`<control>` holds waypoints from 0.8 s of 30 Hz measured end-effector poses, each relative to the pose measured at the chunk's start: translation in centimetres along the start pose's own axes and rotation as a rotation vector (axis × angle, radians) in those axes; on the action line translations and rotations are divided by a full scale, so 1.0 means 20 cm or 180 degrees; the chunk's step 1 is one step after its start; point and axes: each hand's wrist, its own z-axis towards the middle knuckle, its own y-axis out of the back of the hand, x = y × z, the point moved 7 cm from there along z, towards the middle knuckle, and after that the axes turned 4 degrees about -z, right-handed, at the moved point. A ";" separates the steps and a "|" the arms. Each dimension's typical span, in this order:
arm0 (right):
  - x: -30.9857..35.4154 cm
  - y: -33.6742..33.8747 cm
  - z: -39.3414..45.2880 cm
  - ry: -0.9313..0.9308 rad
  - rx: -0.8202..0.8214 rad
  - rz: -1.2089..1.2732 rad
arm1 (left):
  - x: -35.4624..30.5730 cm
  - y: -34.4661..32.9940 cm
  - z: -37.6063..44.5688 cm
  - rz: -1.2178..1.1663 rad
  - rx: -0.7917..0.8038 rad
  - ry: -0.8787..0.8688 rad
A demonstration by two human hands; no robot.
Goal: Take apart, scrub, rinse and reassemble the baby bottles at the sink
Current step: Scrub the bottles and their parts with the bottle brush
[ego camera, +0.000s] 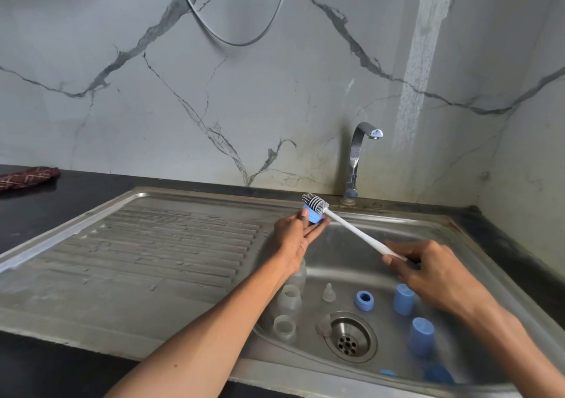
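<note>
Fingers [318,229] of left hand [293,238] lie nearly straight under small blue plastic screw ring [312,215], thumb pinching it from near side; held up over back-left rim of steel sink [397,223]. Right hand [428,270] w/ fingers curled round white handle of grey-bristled bottle brush [318,203], gripping far end, bristle head pressed against/into ring.

Step in hand, by the look of it: scrub stage, one ring being brushed. Bottles already apart, nothing reassembled. Tap [356,159] shows no water running, so rinse prob. not begun.

Next move likely calls for: turn ring in pinch so bristles reach thread all round, then set down & pick another part. Small, wet piece w/ light pinch, so could slip into basin.

Round about in basin: two clear bottle bodies [289,300] lying by left forearm, partly hidden by it; clear teat [328,292] upright, second teat [324,326] at edge of drain [350,338]; second blue ring [364,300]; two blue caps [403,299] to right, more blue bits at bottom edge, blurred, can't tell what. Ribbed draining board [153,251] to left, water marks on it. Dark red patterned cloth [27,176] on black worktop [46,208], far left.

In the way: loose parts crowd basin floor near drain; right forearm crosses above caps.
</note>
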 end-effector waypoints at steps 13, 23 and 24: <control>-0.03 -0.01 0.00 -0.0247 0.0081 -0.0035 | -0.07 0.01 0.00 0.0039 -0.0160 -0.0246; 0.00 -0.03 0.00 -0.0050 0.0086 0.0034 | -0.04 0.03 0.02 -0.0216 -0.0162 -0.0112; 0.00 -0.03 0.00 -0.0064 0.0068 0.0026 | -0.04 0.02 0.02 -0.0231 -0.0094 -0.0078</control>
